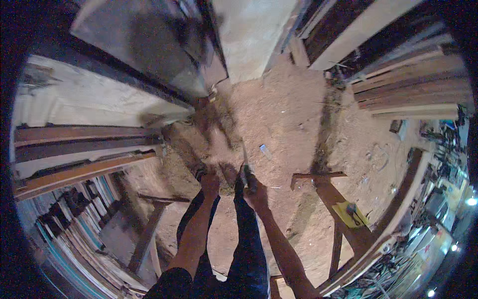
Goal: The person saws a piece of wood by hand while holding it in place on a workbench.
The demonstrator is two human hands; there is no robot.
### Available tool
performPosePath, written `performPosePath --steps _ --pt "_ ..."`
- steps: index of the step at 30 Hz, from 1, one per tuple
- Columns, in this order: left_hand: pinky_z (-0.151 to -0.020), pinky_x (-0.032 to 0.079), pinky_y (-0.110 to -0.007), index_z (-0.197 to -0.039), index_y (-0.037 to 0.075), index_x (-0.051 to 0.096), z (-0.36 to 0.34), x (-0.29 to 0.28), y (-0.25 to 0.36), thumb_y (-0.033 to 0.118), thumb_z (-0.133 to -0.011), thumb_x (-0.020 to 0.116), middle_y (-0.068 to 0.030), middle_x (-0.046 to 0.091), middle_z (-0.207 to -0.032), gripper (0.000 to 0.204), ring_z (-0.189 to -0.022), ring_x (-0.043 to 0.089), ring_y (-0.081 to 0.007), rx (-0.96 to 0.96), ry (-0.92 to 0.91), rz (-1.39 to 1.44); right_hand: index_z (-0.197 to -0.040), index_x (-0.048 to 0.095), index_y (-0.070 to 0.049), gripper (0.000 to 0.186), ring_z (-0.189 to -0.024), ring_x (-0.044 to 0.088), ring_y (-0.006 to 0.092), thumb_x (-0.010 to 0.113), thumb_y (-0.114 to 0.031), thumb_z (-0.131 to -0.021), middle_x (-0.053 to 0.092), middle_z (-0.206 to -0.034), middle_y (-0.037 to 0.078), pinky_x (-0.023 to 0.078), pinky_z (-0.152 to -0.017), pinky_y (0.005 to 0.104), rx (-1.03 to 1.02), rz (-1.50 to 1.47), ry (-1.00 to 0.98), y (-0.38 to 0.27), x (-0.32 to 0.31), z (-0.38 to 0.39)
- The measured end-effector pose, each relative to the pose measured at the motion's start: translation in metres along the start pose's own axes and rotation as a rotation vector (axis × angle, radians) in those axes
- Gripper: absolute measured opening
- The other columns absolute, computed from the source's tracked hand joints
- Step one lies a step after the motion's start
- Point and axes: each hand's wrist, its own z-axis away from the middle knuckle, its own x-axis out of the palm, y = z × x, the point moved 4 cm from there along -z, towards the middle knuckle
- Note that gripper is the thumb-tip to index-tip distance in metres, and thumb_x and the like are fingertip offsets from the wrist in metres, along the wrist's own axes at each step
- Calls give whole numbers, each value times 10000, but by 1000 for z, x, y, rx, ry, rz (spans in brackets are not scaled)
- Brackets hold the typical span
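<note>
My right hand point(256, 194) is closed around a dark hand tool point(246, 172) with a thin straight shaft pointing away from me. Its exact kind is too blurred to make out. Just left of it, my left hand point(210, 183) reaches forward over the ground with its fingers curled. A dark patch lies at those fingertips, and I cannot tell whether it is an object or shadow. Both hands are above my dark-trousered legs point(249, 234), in front of the knees. On the ground beyond the right hand is a small white and blue packet point(265, 151).
Sandy, dusty ground point(284, 114) stretches ahead. Right of me is a wooden trestle point(328, 194) bearing a yellow sheet point(351, 214) with a dark tool on it. Boards point(413, 82) are stacked at far right, more planks point(84, 159) at left. A cluttered bench point(413, 259) runs along the right.
</note>
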Motion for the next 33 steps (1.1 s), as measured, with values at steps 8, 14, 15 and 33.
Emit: performPosePath --steps 8,14,15,33 --pt "-709 534 -407 -1002 56 708 125 -127 170 331 -945 669 -141 708 -844 283 -797 675 -289 678 -18 -658 -1288 567 -29 537 -808 697 423 678 -224 -801 712 -969 238 570 -753 489 -278 -180 274 34 -10 -2" --pt "-784 518 -356 -1065 14 729 110 -232 252 221 -926 698 -75 707 -964 252 -895 640 -201 469 -149 50 -980 713 -29 352 -789 712 385 688 -293 -749 724 -882 225 566 -726 468 207 -192 266 0 -109 68" --pt "-784 513 -350 -1071 1 722 114 -219 278 195 -923 688 -65 699 -906 246 -876 634 -195 588 -185 139 -935 722 -36 330 -790 714 381 686 -301 -742 725 -874 218 564 -723 464 235 -144 351 41 -126 79" --pt "-625 438 -268 -1034 36 566 263 -116 432 59 -825 686 -19 604 -833 242 -716 546 -93 471 -1137 -108 -1168 689 -78 428 -923 691 387 667 -255 -780 707 -987 246 538 -796 478 944 -681 1080 35 -109 469"
